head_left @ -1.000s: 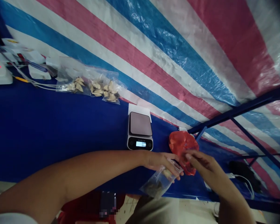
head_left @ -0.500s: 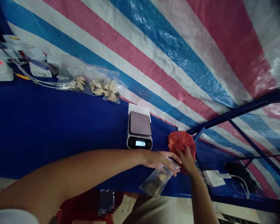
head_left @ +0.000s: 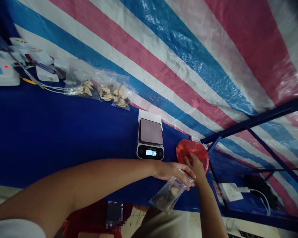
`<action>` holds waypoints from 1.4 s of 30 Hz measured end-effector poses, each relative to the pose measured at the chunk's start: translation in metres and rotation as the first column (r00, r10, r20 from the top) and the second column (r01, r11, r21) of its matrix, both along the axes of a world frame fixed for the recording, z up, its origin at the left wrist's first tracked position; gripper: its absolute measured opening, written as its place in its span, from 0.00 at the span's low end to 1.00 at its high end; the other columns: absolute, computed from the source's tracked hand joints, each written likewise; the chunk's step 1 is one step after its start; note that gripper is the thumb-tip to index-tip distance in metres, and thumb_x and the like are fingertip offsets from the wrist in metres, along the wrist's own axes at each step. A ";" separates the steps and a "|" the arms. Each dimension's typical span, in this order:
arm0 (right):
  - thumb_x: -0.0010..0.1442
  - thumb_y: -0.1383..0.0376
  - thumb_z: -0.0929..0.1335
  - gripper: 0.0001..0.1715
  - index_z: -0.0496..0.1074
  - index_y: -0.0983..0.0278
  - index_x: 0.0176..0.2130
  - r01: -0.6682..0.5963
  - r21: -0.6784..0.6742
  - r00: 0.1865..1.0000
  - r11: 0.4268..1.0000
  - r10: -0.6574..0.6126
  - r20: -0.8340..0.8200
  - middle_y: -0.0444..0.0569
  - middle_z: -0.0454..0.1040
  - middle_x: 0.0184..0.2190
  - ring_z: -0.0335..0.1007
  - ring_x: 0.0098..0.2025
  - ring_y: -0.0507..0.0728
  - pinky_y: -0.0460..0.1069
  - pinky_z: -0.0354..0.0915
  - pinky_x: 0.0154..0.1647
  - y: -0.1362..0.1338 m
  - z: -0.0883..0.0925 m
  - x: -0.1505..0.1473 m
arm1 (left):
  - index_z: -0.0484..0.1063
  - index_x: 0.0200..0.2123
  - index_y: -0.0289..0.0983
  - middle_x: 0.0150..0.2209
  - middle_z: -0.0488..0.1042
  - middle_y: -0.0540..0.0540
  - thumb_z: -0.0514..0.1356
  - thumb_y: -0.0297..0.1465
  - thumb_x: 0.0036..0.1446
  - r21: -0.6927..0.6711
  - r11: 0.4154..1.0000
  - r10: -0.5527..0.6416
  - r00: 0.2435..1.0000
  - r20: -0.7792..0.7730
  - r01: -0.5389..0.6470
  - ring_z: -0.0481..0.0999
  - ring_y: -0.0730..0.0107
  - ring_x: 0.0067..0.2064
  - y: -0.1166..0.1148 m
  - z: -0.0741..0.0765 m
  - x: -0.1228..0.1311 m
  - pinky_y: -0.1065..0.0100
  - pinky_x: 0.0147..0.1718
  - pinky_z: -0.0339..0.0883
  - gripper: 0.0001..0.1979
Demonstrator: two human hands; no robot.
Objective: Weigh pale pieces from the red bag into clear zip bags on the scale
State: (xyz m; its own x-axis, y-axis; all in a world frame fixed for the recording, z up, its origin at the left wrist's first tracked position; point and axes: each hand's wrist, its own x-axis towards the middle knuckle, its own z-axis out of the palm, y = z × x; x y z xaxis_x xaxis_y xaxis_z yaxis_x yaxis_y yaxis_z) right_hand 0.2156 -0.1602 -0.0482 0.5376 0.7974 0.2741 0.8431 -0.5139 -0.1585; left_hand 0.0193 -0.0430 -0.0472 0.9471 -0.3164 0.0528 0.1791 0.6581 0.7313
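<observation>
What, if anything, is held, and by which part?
Left hand: the clear bag, by its upper end. Right hand, in the red bag: cannot be told.

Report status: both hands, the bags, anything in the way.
Left hand holding clear bag, pieces inside. Right hand in red bag, grip unclear. Scale nearby, not between the hands.

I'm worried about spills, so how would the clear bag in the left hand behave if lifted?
The clear bag would probably flop, since its thin film looks creased. Its weight would likely hang low, as the pieces lie toward the end away from the left hand. The shiny film might also feel slippery.
</observation>
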 end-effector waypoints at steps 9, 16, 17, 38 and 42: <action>0.57 0.59 0.63 0.34 0.67 0.67 0.61 0.038 0.055 0.999 0.998 -0.038 0.007 0.60 0.79 0.46 0.77 0.44 0.66 0.60 0.71 0.49 0.004 0.032 -0.016 | 0.73 0.44 0.37 0.41 0.75 0.48 0.77 0.32 0.34 0.012 1.000 -0.017 1.000 -0.006 0.017 0.78 0.72 0.36 -0.005 -0.003 0.002 0.66 0.40 0.68 0.31; 0.60 0.52 0.62 0.26 0.75 0.63 0.50 0.103 0.191 0.911 0.976 -0.015 -0.413 0.55 0.82 0.42 0.79 0.41 0.63 0.57 0.72 0.45 -0.003 0.085 -0.001 | 0.74 0.42 0.39 0.38 0.78 0.49 0.80 0.31 0.26 0.011 0.994 -0.112 0.993 -0.023 0.112 0.79 0.68 0.35 -0.024 -0.010 0.005 0.65 0.37 0.71 0.34; 0.58 0.53 0.63 0.23 0.77 0.63 0.44 0.105 0.115 0.904 0.988 -0.047 -0.426 0.54 0.82 0.39 0.79 0.39 0.63 0.57 0.73 0.44 -0.008 0.083 0.005 | 0.74 0.41 0.39 0.38 0.78 0.49 0.79 0.31 0.26 0.009 0.994 -0.112 0.994 -0.013 0.112 0.79 0.67 0.35 -0.025 -0.012 0.006 0.64 0.37 0.71 0.34; 0.57 0.70 0.62 0.17 0.78 0.67 0.40 -0.034 -0.132 0.997 0.991 0.042 0.058 0.61 0.80 0.37 0.77 0.39 0.63 0.54 0.69 0.44 0.068 -0.001 -0.038 | 0.73 0.44 0.37 0.41 0.76 0.45 0.78 0.33 0.37 -0.028 0.997 -0.076 0.997 -0.014 0.076 0.78 0.68 0.38 -0.010 -0.008 0.007 0.65 0.38 0.70 0.29; 0.60 0.66 0.61 0.14 0.75 0.63 0.37 -0.009 -0.018 1.000 1.000 0.009 0.011 0.57 0.80 0.33 0.76 0.35 0.62 0.53 0.68 0.38 0.058 0.004 -0.034 | 0.74 0.43 0.37 0.42 0.75 0.46 0.77 0.33 0.37 -0.044 0.999 -0.029 0.998 -0.053 0.027 0.78 0.69 0.40 -0.004 -0.007 0.004 0.66 0.41 0.69 0.28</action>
